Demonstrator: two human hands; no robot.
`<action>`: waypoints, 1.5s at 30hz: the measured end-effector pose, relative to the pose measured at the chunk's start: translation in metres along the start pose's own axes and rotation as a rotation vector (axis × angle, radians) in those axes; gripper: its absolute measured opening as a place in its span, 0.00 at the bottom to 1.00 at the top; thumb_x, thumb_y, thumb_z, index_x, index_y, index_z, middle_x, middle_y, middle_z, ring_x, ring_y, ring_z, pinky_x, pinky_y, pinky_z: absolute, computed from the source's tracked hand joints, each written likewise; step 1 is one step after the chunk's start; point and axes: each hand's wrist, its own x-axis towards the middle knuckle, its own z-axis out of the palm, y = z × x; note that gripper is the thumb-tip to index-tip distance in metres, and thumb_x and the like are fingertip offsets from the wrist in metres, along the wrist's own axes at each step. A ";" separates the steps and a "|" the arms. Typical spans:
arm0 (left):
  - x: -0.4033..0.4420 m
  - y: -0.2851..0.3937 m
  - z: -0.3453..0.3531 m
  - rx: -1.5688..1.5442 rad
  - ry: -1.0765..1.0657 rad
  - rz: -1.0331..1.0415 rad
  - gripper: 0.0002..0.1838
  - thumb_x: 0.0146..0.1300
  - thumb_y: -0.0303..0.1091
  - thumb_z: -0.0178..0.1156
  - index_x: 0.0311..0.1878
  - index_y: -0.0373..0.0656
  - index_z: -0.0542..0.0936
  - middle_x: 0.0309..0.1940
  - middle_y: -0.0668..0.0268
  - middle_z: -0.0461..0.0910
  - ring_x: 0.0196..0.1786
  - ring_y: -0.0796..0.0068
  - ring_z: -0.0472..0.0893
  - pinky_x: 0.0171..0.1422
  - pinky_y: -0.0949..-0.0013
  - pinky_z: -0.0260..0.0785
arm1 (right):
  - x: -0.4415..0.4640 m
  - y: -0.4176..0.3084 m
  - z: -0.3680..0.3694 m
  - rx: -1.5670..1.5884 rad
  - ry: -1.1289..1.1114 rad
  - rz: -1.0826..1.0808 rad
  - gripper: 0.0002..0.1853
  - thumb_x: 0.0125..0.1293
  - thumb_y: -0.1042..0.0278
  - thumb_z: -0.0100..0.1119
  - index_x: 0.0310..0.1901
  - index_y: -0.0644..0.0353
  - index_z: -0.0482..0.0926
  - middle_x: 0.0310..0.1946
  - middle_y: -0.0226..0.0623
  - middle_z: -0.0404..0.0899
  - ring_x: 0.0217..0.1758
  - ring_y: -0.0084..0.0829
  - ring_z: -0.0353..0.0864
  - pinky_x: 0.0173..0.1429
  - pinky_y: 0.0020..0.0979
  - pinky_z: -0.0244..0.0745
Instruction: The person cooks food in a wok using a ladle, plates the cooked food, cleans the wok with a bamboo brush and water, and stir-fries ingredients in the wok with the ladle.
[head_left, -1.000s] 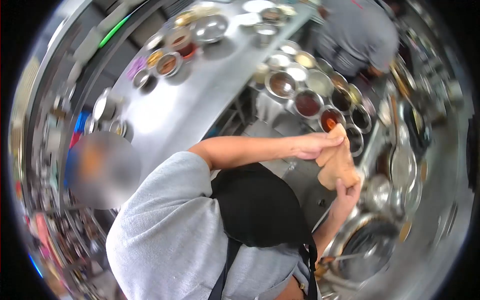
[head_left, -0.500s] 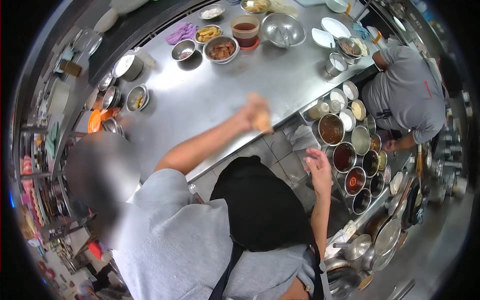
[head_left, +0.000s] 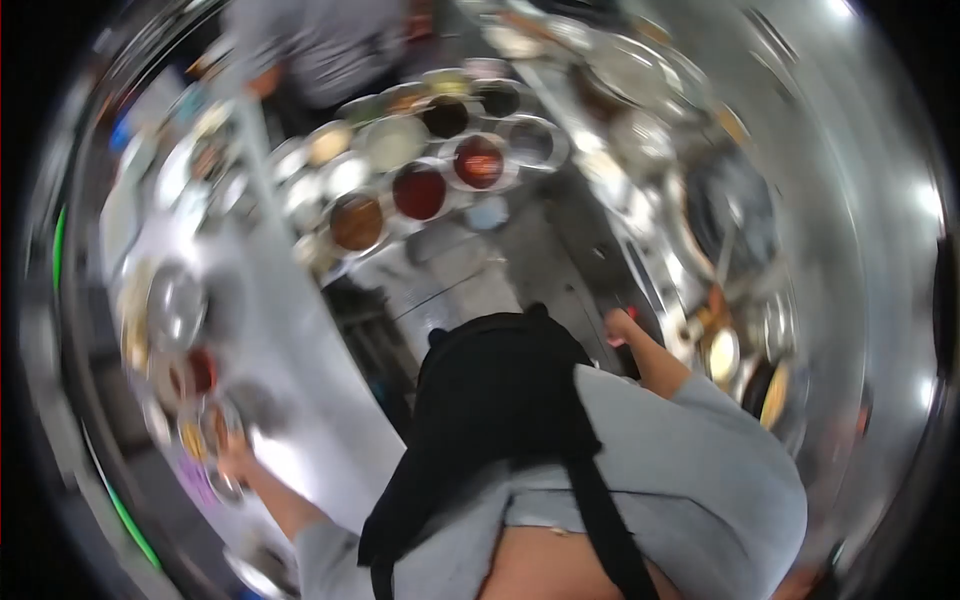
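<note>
Since the earlier frame, the left hand (head_left: 236,462) has gone from near the table's edge to the bowls, and the view has swung round. Blur leaves it unclear whether this hand is open or gripping, and the food piece it held cannot be made out. It is at the meat bowl (head_left: 215,418); contact cannot be told. Close by are a small bowl (head_left: 224,488), a yellow-filled bowl (head_left: 192,440) and a purple cloth (head_left: 197,482), all on the steel table (head_left: 318,405). The right hand (head_left: 619,328), well apart near the opposite counter, looks curled; whether it holds anything cannot be told. Farther out stand sauce pots (head_left: 418,191), with a co-worker (head_left: 325,50) in grey beyond.
</note>
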 end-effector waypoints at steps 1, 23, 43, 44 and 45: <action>-0.004 0.067 -0.025 0.025 0.028 0.107 0.31 0.58 0.46 0.60 0.64 0.46 0.73 0.54 0.50 0.78 0.50 0.57 0.80 0.49 0.61 0.76 | -0.029 -0.014 -0.003 0.388 0.082 0.084 0.07 0.53 0.63 0.59 0.30 0.54 0.83 0.26 0.36 0.81 0.27 0.35 0.82 0.34 0.39 0.78; -0.727 0.555 -0.120 -1.087 -0.698 1.641 0.29 0.52 0.26 0.65 0.59 0.34 0.73 0.55 0.57 0.76 0.57 0.66 0.76 0.64 0.66 0.65 | -0.307 0.053 -0.167 2.406 0.942 -0.521 0.09 0.69 0.68 0.55 0.47 0.57 0.70 0.17 0.26 0.63 0.12 0.19 0.64 0.14 0.24 0.60; -1.036 0.743 -0.019 -0.413 0.372 2.506 0.23 0.53 0.30 0.64 0.51 0.41 0.68 0.43 0.51 0.79 0.45 0.45 0.80 0.48 0.49 0.72 | -0.241 0.086 -0.157 2.034 1.082 -0.174 0.18 0.67 0.69 0.57 0.57 0.60 0.68 0.18 0.28 0.69 0.13 0.20 0.67 0.18 0.24 0.62; -1.029 0.743 -0.020 -0.419 0.381 2.489 0.23 0.53 0.30 0.64 0.51 0.41 0.68 0.43 0.51 0.79 0.45 0.45 0.80 0.48 0.49 0.72 | -0.235 0.081 -0.157 2.053 1.066 -0.218 0.18 0.69 0.66 0.56 0.58 0.60 0.69 0.20 0.29 0.70 0.16 0.21 0.69 0.20 0.25 0.64; -1.023 0.721 -0.033 -0.614 0.128 2.311 0.24 0.52 0.31 0.65 0.52 0.41 0.68 0.42 0.50 0.79 0.45 0.45 0.80 0.48 0.50 0.72 | -0.232 0.076 -0.153 2.043 1.051 -0.231 0.18 0.69 0.66 0.56 0.58 0.60 0.69 0.20 0.29 0.70 0.16 0.21 0.69 0.20 0.25 0.64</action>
